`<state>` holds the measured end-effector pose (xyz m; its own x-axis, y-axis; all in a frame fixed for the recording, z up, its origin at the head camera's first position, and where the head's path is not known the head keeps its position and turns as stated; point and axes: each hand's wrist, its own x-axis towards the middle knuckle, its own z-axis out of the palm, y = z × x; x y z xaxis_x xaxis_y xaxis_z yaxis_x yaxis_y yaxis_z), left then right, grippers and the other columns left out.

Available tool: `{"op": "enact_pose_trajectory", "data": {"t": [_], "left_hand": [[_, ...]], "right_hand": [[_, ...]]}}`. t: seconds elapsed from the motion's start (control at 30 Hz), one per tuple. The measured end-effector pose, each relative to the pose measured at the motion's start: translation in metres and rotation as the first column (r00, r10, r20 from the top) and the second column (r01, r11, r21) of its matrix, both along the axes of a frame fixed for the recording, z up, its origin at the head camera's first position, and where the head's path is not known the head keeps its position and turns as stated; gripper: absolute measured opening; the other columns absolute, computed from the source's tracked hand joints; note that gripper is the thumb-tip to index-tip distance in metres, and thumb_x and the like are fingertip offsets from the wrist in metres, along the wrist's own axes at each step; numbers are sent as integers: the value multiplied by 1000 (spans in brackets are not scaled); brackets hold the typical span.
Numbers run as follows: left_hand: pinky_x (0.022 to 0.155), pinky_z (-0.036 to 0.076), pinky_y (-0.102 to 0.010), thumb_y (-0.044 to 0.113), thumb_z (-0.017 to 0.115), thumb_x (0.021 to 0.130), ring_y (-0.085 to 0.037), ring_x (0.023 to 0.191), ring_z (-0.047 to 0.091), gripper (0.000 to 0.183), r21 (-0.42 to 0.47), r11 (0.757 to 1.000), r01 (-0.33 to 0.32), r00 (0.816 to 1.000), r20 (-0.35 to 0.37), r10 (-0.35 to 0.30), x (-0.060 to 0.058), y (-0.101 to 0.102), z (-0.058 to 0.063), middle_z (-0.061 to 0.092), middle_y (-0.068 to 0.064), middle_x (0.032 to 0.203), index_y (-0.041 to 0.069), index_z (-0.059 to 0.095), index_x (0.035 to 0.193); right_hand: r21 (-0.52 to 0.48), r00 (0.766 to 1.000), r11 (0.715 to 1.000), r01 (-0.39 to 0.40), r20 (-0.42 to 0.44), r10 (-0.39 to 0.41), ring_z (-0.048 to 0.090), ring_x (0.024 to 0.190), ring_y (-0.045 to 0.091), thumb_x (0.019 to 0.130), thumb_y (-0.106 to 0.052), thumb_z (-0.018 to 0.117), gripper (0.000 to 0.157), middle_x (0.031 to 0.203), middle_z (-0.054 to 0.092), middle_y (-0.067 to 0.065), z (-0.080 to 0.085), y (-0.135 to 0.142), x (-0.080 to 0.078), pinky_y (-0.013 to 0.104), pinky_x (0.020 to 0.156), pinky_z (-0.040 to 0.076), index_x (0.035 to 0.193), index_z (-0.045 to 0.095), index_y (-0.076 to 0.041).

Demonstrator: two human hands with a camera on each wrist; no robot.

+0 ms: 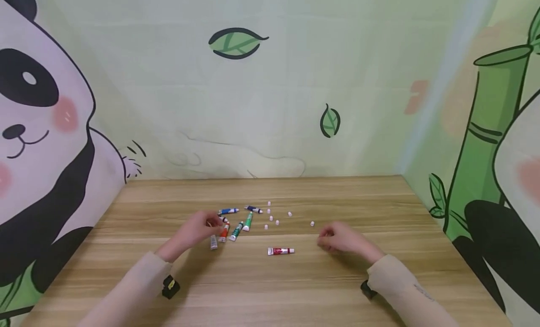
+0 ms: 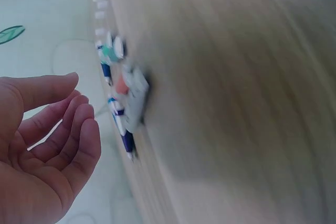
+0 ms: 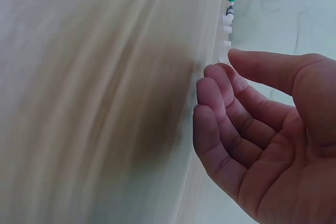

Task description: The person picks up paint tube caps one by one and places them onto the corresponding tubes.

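My left hand point(image 1: 204, 227) hovers over the left side of a group of small paint tubes, its fingers loosely curved. In the left wrist view nothing shows between thumb and fingers. Close to it lie an orange-red tube point(image 1: 224, 232), a grey-white tube point(image 1: 213, 242) and a blue tube point(image 1: 229, 211). A dark green tube point(image 1: 236, 231) and a lighter green tube point(image 1: 247, 221) are just right of these. My right hand point(image 1: 343, 238), also loosely curved and holding nothing visible, is right of a crimson tube point(image 1: 280, 251) that lies apart. A small white cap point(image 1: 312, 224) sits near its fingertips.
Several more white caps, among them one cap point(image 1: 289, 214), are scattered right of the tubes. A navy tube point(image 1: 253, 209) lies at the back of the group. The wooden table point(image 1: 337, 289) ends at a printed cloth backdrop point(image 1: 274, 106) behind and at both sides.
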<state>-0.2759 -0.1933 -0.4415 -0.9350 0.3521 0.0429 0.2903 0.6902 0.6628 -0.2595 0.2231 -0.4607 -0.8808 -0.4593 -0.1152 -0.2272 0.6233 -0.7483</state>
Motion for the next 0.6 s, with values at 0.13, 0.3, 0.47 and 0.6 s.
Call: {"op": "enact_pose_trajectory", "data": {"t": [0.13, 0.3, 0.47, 0.6], "left_hand": [[69, 51, -33, 7, 74, 89, -18, 79, 60, 8, -27, 999, -26, 999, -24, 25, 2, -7, -5, 67, -4, 86, 1, 71, 93], [64, 49, -31, 7, 75, 88, -16, 71, 57, 7, -41, 998, -57, 998, -32, 56, 3, -11, -12, 65, -2, 79, 3, 69, 86], [59, 48, -31, 7, 74, 88, -17, 66, 55, 8, -51, 992, -117, 993, -9, 117, 3, -11, -15, 64, -3, 74, 4, 70, 82], [57, 48, -31, 8, 74, 89, -17, 64, 54, 10, -56, 986, -158, 987, 10, 159, 3, -9, -17, 62, -4, 73, 4, 69, 81]], "right_hand": [[17, 1000, 1000, 17, -10, -17, 56, 66, 13, 97, -11, 65, 13, 75, 62, 2, 2, 7, 2, 28, 58, 50, 91, 69, 0], [27, 999, 999, 22, -36, -22, 58, 66, 13, 96, -12, 66, 13, 75, 63, 2, 3, 17, 3, 29, 59, 51, 93, 70, 0], [44, 998, 998, 37, -46, -35, 59, 67, 15, 96, -11, 66, 13, 75, 63, 2, 5, 23, 1, 31, 60, 51, 96, 70, 1], [68, 997, 996, 52, -57, -49, 60, 67, 16, 96, -12, 65, 14, 75, 63, 2, 8, 26, -1, 31, 60, 51, 97, 71, 1]]}}
